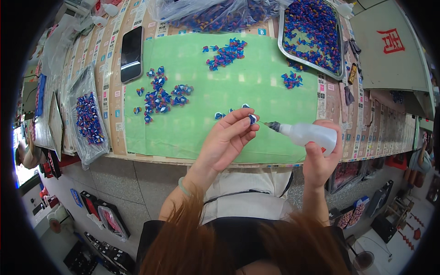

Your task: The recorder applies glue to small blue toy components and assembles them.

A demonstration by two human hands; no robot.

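Note:
My left hand [232, 137] pinches a small blue-and-white piece [252, 119] between thumb and fingertips, above the green mat [270, 73]. My right hand [326, 153] is wrapped round a translucent white squeeze bottle [300, 135], held nearly level. Its dark cap carries a thin needle [263, 122] that points left, its tip right at the piece; whether they touch I cannot tell. Just behind my left fingers lie a few similar pieces [219, 116], partly hidden. Further left on the mat is a cluster of blue, white and orange pieces [158, 98].
Loose blue and red parts [228, 52] lie at the mat's back, with a smaller heap [292, 80] at right. A metal tray [280, 34] of parts stands back right, a plastic bag [220, 16] behind. A phone [132, 55] and a plastic-wrapped tray [98, 153] are at left.

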